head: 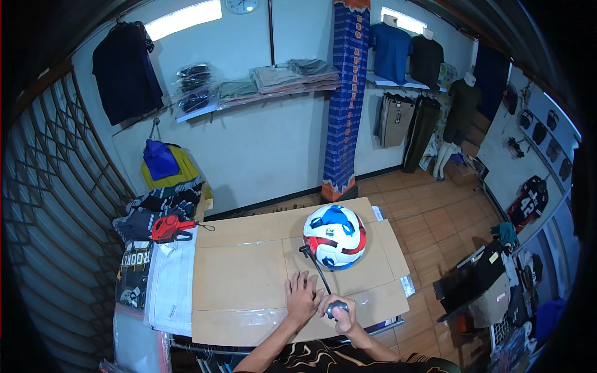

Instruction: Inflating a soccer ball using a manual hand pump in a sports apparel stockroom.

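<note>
My right hand point(339, 312) is closed around the dark round knob point(336, 308) of a slim black rod point(319, 270). The rod slants up and left to a short crosspiece at its far end, close to the ball's lower left side; whether they touch I cannot tell. A white football point(335, 238) with blue and red patches rests on a flat cardboard sheet point(238, 275). My left hand point(302, 296) lies palm down on the cardboard beside my right hand, fingers extended and holding nothing. The two hands are very close together at the thumb side.
Left of the cardboard lie white plastic packages point(172, 284), a red and black handheld device point(171, 228) with a cord loop, and folded dark clothes point(163, 200). A metal rail point(387, 326) runs under the near edge. A blue printed column point(343, 102) stands behind.
</note>
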Tool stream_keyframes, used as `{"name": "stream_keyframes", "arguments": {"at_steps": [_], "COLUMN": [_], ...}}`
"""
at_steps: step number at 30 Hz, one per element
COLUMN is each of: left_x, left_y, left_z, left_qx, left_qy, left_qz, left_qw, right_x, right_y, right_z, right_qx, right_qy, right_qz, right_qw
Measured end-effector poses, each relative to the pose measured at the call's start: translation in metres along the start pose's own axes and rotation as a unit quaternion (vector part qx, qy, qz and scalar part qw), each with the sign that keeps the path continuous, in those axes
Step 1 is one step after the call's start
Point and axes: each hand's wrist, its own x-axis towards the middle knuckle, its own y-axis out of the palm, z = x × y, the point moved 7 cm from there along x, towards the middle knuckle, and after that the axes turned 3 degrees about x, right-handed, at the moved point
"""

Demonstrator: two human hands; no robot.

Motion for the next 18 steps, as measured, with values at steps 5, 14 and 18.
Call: {"name": "stream_keyframes", "arguments": {"at_steps": [5, 14, 18], "left_x": [0.001, -0.001, -0.001], "left_y": [-0.004, -0.002, -0.001], "left_z": [-0.002, -0.001, 0.002], "left_qx": [0.005, 0.028, 0.002], "left_qy": [0.008, 0.010, -0.006], "left_qz": [-0.005, 0.023, 0.000], "left_qw": [1.000, 0.999, 1.000], "right_x": [-0.004, 0.001, 0.003], "right_y": [-0.007, -0.007, 0.009], "right_z": [-0.028, -0.035, 0.030], "right_qx": [0.002, -0.018, -0.015], "right_qy": [-0.013, 0.099, 0.110], "right_qz": [0.000, 0.005, 0.020], "right_qw": [1.000, 0.995, 0.994]}}
